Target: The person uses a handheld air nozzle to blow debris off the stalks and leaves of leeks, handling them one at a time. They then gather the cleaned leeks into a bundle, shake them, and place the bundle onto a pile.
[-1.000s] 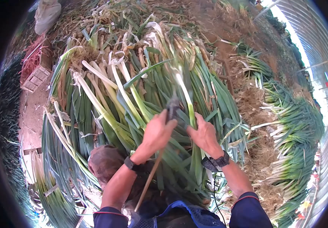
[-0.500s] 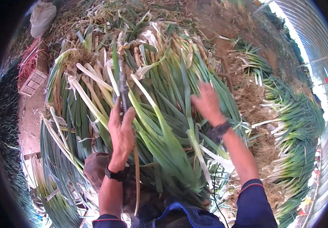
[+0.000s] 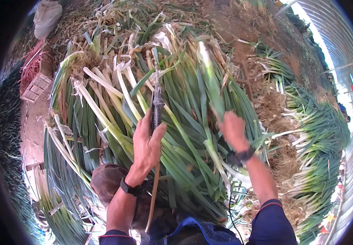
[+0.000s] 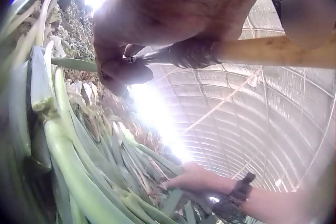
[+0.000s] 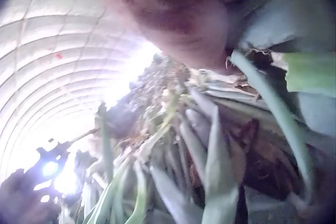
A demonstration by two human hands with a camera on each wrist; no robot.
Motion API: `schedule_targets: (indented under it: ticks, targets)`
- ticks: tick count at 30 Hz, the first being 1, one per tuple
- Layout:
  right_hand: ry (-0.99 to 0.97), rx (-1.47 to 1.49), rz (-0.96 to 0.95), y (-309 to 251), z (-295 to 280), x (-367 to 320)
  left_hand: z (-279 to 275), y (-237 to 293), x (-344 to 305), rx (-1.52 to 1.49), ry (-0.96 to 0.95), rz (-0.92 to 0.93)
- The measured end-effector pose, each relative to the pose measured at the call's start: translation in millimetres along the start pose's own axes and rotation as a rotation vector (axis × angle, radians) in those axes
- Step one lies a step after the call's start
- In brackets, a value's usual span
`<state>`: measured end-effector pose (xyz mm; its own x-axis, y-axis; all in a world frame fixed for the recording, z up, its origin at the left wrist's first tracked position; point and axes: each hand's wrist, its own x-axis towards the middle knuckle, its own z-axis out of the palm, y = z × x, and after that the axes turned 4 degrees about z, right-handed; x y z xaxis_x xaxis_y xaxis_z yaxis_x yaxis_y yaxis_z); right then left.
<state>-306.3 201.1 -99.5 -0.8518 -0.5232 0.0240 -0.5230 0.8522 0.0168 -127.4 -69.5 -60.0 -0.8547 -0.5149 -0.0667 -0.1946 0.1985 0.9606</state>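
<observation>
Far left: crate (image 3: 37, 87). Near center: left hand (image 3: 147, 148) curled round dark nozzle (image 3: 157, 104), tan hose (image 3: 153, 192) running nearer. Right of it: right hand (image 3: 233, 130) pinching blurred leek (image 3: 210, 77) by its leaves, white end far, above leek pile (image 3: 180, 110).

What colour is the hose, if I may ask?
The hose is tan, clearest in the head view.

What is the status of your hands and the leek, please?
Left hand gripping dark tool. Right hand holding one leek, motion-blurred. Leek pile close beneath both.
</observation>
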Motion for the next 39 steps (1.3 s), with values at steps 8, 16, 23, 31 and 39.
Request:
schedule_targets:
  ticks: [8,16,23,31,39]
  targets:
    - [-0.373,-0.064,-0.083,-67,-48,-83,0,-3,-9,0.042,-0.008,0.036]
    - [-0.079,0.203,0.0,-33,60,38,4,2,-18,0.063,-0.109,-0.001]
    - [-0.34,0.108,0.067,-40,-4,30,35,-1,-55,0.101,-0.309,0.045]
    - [-0.4,0.226,-0.035,-30,-50,-38,55,-6,-47,0.107,-0.29,0.096]
    - [-0.508,0.431,0.002,-20,-67,-81,64,-5,-8,0.07,-0.326,0.049]
